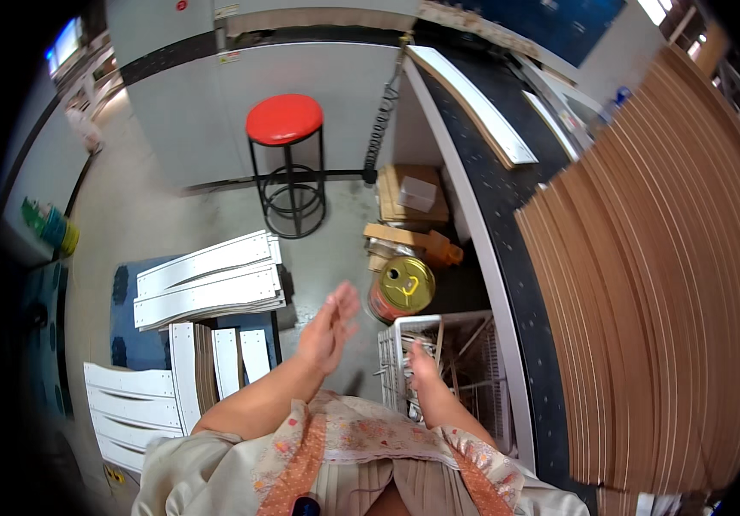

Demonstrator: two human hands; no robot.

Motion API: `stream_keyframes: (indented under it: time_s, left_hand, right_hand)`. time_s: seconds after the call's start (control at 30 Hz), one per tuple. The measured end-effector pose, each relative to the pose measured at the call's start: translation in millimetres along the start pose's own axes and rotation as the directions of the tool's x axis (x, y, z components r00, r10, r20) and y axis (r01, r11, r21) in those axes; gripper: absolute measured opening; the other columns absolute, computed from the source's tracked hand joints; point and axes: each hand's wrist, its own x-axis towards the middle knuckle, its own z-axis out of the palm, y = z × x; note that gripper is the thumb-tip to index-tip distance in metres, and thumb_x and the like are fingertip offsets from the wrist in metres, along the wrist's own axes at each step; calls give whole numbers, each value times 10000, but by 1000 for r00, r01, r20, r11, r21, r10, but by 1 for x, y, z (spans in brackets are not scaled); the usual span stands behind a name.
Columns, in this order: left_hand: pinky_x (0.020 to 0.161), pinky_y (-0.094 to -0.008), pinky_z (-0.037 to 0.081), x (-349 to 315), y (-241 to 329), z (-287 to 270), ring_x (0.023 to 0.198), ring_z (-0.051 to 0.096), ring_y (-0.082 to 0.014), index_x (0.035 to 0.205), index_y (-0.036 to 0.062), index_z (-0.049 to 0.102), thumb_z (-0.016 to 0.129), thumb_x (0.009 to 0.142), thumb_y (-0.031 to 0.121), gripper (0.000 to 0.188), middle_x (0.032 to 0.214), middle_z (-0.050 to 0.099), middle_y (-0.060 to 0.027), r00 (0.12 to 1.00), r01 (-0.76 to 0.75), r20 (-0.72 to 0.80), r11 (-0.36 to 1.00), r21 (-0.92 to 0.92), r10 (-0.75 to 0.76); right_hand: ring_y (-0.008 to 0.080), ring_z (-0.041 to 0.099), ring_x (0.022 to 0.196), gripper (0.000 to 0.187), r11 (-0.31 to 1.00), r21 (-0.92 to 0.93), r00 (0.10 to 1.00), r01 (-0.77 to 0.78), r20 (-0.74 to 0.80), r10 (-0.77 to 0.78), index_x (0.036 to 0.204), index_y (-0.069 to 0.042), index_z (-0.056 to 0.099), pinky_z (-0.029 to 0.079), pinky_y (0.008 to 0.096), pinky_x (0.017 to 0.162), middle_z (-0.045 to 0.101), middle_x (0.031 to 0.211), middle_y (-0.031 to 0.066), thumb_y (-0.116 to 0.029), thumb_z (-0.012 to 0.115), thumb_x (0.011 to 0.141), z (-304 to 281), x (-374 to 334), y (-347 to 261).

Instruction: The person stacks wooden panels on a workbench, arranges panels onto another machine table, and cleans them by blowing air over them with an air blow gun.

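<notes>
My left hand (329, 328) is raised in front of me, slightly blurred, its fingers stretched out and nothing in them. Over the left part of a white wire basket (421, 322) is my right hand (422, 363), seen edge-on with its fingers extended; I see nothing held in it. Thin pale strips (435, 337) lie in the basket close to that hand. Just beyond the basket stands a round tin with a yellow lid (406, 285). To the left of my left hand, white slats with small holes (211, 284) are stacked on a low blue-covered platform (125, 297).
A tall stack of brown boards (654, 284) stands on the dark worktop (507, 215) at right, with a long white slat (482, 107) farther back. Cardboard boxes (387, 206) sit under the worktop. A red-topped stool (285, 119) stands ahead. More white slats (134, 413) lie at lower left.
</notes>
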Motion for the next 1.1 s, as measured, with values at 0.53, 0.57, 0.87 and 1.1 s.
stream_keyframes:
  time_s: [0.53,0.57,0.87,1.1]
  left_hand:
    - [922,-370,406,139,-27,-267,1122,509,-326,1218,43,515,527,808,473,594,1193,536,-215,959,224,-238,-104,969,-156]
    - [940,-361,397,144,-30,-285,1143,497,-322,1231,30,501,534,805,453,601,1201,533,-213,915,325,-316,-8,946,-249]
    - [922,-366,426,269,104,-204,1098,528,-335,1199,3,513,617,755,395,602,1162,556,-218,898,438,-438,12,899,47]
    - [942,-384,391,435,226,-264,1111,479,-357,1172,27,508,647,741,204,486,1183,513,-200,801,204,-297,230,952,519]
  right_hand:
    - [255,584,978,315,853,473,856,-223,513,-60,1150,-6,489,486,388,805,590,1068,138,-229,437,933,21,118,-189]
    - [254,596,953,291,885,453,874,-103,466,-137,1129,1,502,498,377,780,598,1046,144,-204,440,931,14,134,-202]
    - [141,585,865,145,768,300,795,566,48,-605,961,-51,591,461,261,743,627,918,57,-146,571,853,-3,239,-382]
    - [307,496,1053,412,417,-811,405,410,-248,-880,1092,-28,556,390,370,899,548,1098,160,-241,668,758,-68,359,-498]
